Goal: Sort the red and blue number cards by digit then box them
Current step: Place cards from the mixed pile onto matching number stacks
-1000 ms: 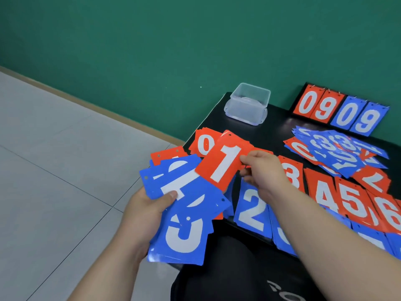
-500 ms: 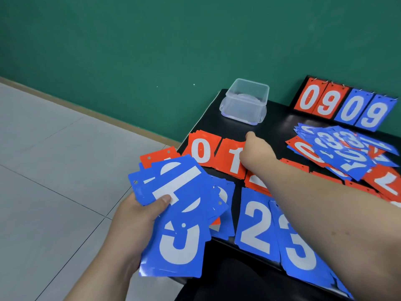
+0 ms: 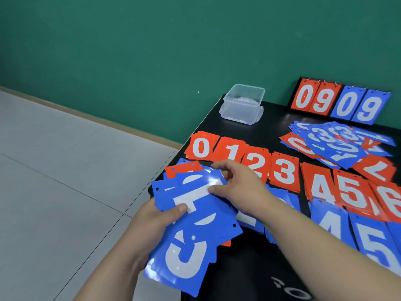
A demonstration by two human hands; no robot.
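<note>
My left hand [image 3: 156, 222] grips a fanned stack of mostly blue number cards [image 3: 191, 233] over the table's left corner, thumb on the top card. My right hand [image 3: 236, 183] pinches the right edge of the top blue card [image 3: 195, 198], thumb on its face and fingers curled over its far edge. Red piles 0 [image 3: 200, 147], 1 [image 3: 232, 151], 2 [image 3: 257, 162], 3 [image 3: 284, 171], 4 [image 3: 319, 185], 5 [image 3: 351, 193] and 6 [image 3: 388, 202] lie in a row on the black table [image 3: 273, 131]. Blue piles 4 [image 3: 329, 224] and 5 [image 3: 377, 246] lie nearer; my arm hides others.
A clear plastic box [image 3: 243, 104] stands at the table's back left. A flip scoreboard [image 3: 340, 104] reading 0909 leans against the green wall. An unsorted heap of red and blue cards [image 3: 338, 142] lies at the back right. Grey tiled floor spreads to the left.
My right hand laid the red 1 card on the red 1 pile, then came back to the stack in my left hand and took hold of the top blue card.
</note>
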